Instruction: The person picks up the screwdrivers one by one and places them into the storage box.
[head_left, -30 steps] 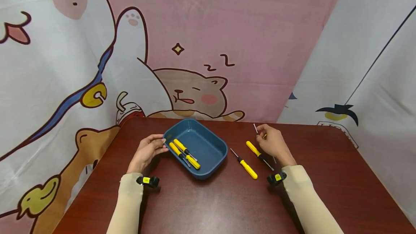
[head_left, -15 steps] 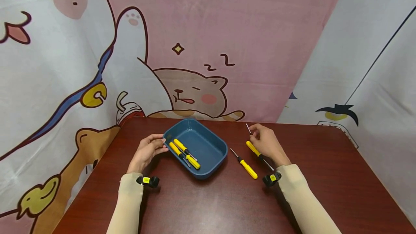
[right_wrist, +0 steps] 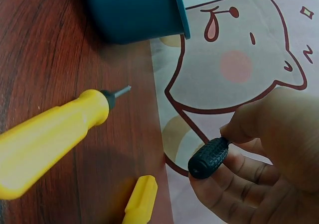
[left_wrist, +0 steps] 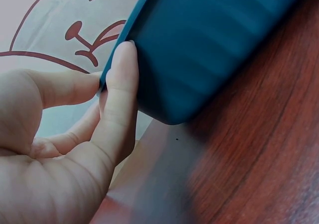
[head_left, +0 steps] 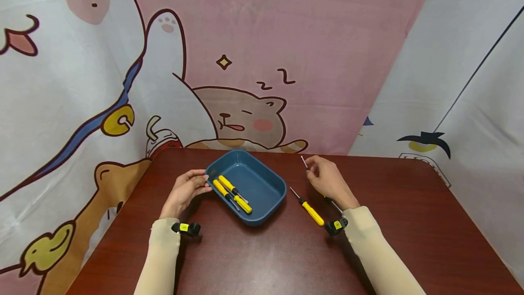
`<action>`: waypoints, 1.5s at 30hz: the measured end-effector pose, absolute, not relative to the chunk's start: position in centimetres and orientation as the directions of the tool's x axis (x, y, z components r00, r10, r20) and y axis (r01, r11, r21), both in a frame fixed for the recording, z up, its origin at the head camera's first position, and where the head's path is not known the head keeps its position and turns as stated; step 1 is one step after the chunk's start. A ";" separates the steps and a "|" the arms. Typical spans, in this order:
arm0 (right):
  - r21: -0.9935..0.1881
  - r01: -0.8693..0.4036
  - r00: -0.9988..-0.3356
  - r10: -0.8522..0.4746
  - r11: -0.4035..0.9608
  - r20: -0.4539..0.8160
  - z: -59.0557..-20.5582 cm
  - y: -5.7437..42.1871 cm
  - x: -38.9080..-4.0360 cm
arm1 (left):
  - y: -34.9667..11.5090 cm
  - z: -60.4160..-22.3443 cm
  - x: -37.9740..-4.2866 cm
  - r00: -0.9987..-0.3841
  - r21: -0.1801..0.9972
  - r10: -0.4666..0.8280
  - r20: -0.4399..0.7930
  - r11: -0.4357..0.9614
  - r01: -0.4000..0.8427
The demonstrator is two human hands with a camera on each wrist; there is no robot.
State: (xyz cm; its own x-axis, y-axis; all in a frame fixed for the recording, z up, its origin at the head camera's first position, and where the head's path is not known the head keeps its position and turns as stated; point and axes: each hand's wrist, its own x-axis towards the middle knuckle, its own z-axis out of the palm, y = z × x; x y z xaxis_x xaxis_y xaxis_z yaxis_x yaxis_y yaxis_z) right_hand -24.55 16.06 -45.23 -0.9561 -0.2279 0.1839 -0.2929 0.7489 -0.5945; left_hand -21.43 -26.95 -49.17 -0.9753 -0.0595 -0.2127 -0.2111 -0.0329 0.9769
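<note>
My left hand [head_left: 184, 192] pinches the near left corner rim of a blue rectangular tray [head_left: 258, 183]; the left wrist view shows thumb and fingers on either side of it. In the tray lie three yellow-handled screwdrivers [head_left: 221, 187]. My right hand [head_left: 327, 179] pinches a small screwdriver with a black textured handle [right_wrist: 207, 159], its thin metal shaft [head_left: 303, 161] pointing away from me and left. Below that hand a yellow-handled screwdriver [head_left: 336, 206] lies partly hidden. Another yellow-handled screwdriver [head_left: 313, 213] lies between it and the tray, tip away from me.
The tray stands on a dark red-brown wooden table [head_left: 262, 258]. Behind the table's far edge hangs a cloth with cartoon animals [head_left: 254, 117]. Each sleeve has a small black wrist camera [head_left: 186, 228] at the cuff.
My right hand has moved left towards the tray with the black-handled screwdriver in its fingers, and now covers most of one yellow-handled screwdriver on the table. My left hand and the tray stay put.
</note>
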 end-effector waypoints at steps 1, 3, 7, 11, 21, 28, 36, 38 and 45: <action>-0.595 -0.293 -0.956 -0.227 0.749 0.186 -45.2 16.0 -24.5 | -26.9 -49.2 -21.4 -0.975 0.977 -0.060 -0.213 -0.034 -0.211; -0.591 -0.299 -0.954 -0.232 0.749 0.188 -45.1 15.9 -24.4 | -27.0 -49.2 -21.4 -0.975 0.976 -0.059 -0.214 -0.036 -0.213; -0.585 -0.308 -0.951 -0.240 0.750 0.193 -45.0 15.6 -24.4 | -27.0 -49.2 -21.4 -0.973 0.974 -0.062 -0.224 -0.055 -0.220; -0.580 -0.325 -0.946 -0.251 0.747 0.207 -44.8 15.5 -24.4 | -27.1 -49.2 -21.4 -0.973 0.974 -0.058 -0.223 -0.062 -0.219; -0.570 -0.359 -0.933 -0.265 0.739 0.243 -44.2 14.7 -24.4 | -27.0 -49.2 -21.5 -0.975 0.975 -0.056 -0.215 -0.070 -0.211; -0.565 -0.403 -0.915 -0.296 0.720 0.274 -43.4 13.6 -24.5 | -27.0 -49.2 -21.5 -0.974 0.974 -0.060 -0.216 -0.075 -0.212; -0.573 -0.434 -0.901 -0.345 0.695 0.264 -42.7 12.4 -24.5 | -27.1 -49.2 -21.4 -0.980 0.978 -0.028 -0.195 -0.078 -0.192; -0.573 -0.442 -0.897 -0.357 0.690 0.263 -42.6 12.1 -24.6 | -27.1 -49.1 -21.3 -0.981 0.979 -0.028 -0.194 -0.076 -0.191; -0.544 -0.489 -0.872 -0.402 0.682 0.279 -42.2 11.0 -24.8 | -26.9 -49.0 -21.3 -0.980 0.979 -0.036 -0.197 -0.058 -0.195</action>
State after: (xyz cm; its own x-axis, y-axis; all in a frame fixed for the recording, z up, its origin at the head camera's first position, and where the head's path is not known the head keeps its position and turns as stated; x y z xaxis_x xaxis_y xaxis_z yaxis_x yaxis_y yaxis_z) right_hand -24.81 11.01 -42.25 -0.8720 -0.4021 0.2792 -0.4887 0.6819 -0.5443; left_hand -21.26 -26.94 -49.02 -0.9798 -0.0363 -0.1968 -0.1945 -0.0577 0.9792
